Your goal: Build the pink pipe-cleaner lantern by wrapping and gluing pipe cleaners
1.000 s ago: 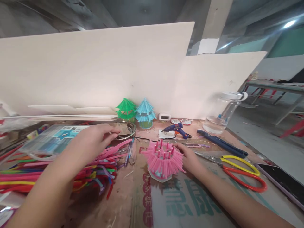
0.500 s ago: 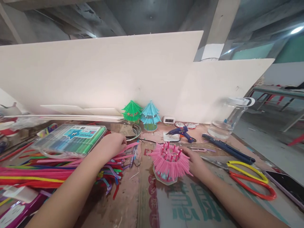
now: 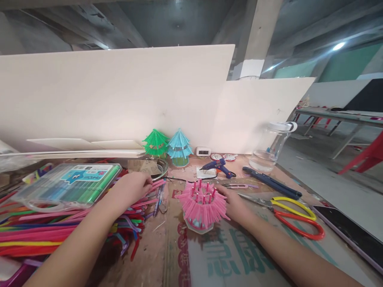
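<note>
A small pink model pavilion [image 3: 203,207], with a fringed pipe-cleaner roof and several upright pink posts on top, stands on the covered tabletop. My right hand [image 3: 235,203] grips its right side, some fingers hidden behind the fringe. To the left, my left hand [image 3: 137,186] is over the ends of a pile of coloured pipe cleaners [image 3: 32,235]. Its fingers are curled in, and whatever they pinch is hidden. Short pink pipe cleaners [image 3: 158,183] stick out beside these fingertips.
A marker case [image 3: 72,185] lies on the pile. Behind are green [image 3: 155,143] and blue [image 3: 180,147] roofed models, a glue gun [image 3: 218,167] and a water jug [image 3: 269,147]. Scissors [image 3: 295,219], a dark-handled tool [image 3: 272,183] and a phone [image 3: 348,235] lie right.
The view has turned slightly right, so everything sits further left in the picture. Both hands keep nearly the same places, the right one still at the pink model.
</note>
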The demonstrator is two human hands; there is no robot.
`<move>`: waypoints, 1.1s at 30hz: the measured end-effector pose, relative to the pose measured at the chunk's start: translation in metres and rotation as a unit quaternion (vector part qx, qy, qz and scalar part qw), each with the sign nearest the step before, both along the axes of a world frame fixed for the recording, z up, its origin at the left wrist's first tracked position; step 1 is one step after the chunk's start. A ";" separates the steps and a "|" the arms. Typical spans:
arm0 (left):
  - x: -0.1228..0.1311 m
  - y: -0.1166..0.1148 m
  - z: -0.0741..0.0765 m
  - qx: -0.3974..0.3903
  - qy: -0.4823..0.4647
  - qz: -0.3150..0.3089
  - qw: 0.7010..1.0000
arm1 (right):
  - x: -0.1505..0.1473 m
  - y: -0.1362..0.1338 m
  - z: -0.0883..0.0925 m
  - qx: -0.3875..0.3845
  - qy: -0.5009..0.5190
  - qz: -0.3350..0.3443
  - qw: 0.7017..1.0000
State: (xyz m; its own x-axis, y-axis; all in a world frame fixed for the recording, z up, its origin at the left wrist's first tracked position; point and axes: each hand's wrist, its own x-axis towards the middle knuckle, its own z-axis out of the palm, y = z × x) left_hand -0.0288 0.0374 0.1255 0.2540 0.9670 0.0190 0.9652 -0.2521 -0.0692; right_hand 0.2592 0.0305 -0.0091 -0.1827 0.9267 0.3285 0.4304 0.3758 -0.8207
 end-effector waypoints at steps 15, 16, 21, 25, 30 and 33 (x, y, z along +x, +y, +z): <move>0.020 -0.057 0.018 0.212 -0.590 -0.092 0.774 | 0.001 0.004 0.002 0.010 0.044 -0.067 0.997; 0.023 -0.066 0.023 0.189 -0.639 -0.096 0.740 | 0.002 0.006 0.003 0.015 0.053 -0.081 0.995; 0.033 -0.083 0.031 0.007 -0.778 -0.113 0.618 | 0.014 0.001 0.031 0.057 0.111 -0.144 0.982; 0.032 -0.076 0.020 -0.071 -0.763 -0.157 0.623 | 0.021 -0.031 0.078 0.116 0.157 -0.154 0.969; 0.040 -0.077 0.003 -0.133 -0.679 -0.164 0.703 | 0.004 -0.086 0.113 0.138 0.032 -0.025 0.990; 0.053 -0.084 0.000 -0.167 -0.637 -0.167 0.734 | -0.010 -0.106 0.111 0.131 -0.041 0.030 0.990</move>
